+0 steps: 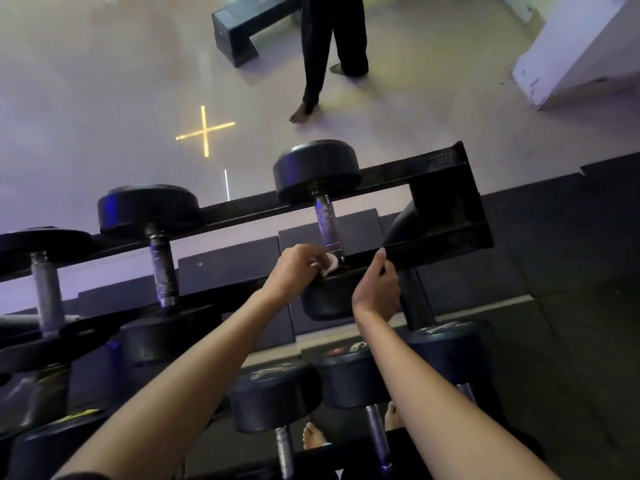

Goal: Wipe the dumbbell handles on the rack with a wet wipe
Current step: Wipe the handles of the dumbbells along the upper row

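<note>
- Nearest me, the lower-row dumbbells (275, 396) carry marks on their end caps, but they are too blurred to read (no brand I could swear to).
- The right hand (375, 289) grasps the rack (433, 245) by its front rail, thumb up, seemingly to steady itself.
- The left hand (298, 268) pinches the white wipe (329, 265) against the near end of the right-most handle (325, 223) on the top row.
- I'd say the job is under way. This handle is being wiped now. I cannot tell whether the middle handle (162, 268) or the left handle (46, 296) has been done, and the lower row likely remains.
- Farther off, a person (313, 57) stands barefoot on the floor (104, 81), near a yellow cross of light (205, 130).
</note>
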